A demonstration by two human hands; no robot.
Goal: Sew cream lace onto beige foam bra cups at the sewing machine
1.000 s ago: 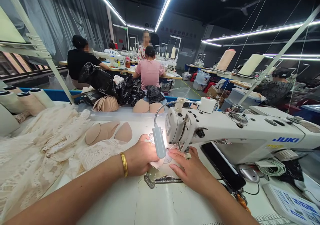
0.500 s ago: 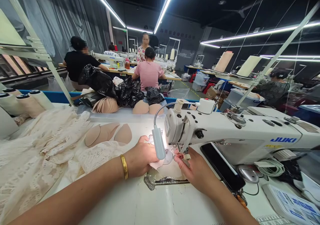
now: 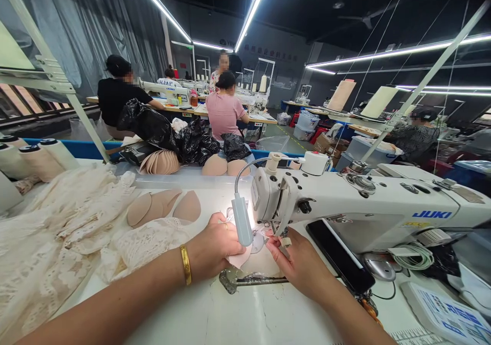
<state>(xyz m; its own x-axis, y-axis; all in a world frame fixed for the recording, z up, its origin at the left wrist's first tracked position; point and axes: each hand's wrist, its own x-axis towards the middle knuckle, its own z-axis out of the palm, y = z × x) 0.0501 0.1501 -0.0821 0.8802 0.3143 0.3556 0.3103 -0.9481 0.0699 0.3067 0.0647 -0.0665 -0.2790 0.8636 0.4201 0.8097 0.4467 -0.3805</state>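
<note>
Left hand (image 3: 219, 246): fingers curled over, mostly closed, gripping a pale pink fabric piece (image 3: 238, 259). Right hand (image 3: 301, 263): fingers half bent, tips near each other beside the needle area; can't tell if they pinch anything. Piece sits on the machine bed just left of the JUKI sewing machine's (image 3: 337, 196) needle end, under the lamp (image 3: 241, 219).

Doing it well, my read: steer with the left, light tension, no tugging. Right fingertips flat and clear of the needle. Line the edge up first, short runs on the curve, check for folds underneath. Lamp blocks part of the view, so watch the edge closely.

Piece looks: pale pink, thin and soft, rounded free edge toward the wearer, rest hidden by hand and lamp. Stitching: can't make out. Beige cup pads (image 3: 186, 206) lie flat on the bench (image 3: 180, 314), beyond the left hand.
</note>
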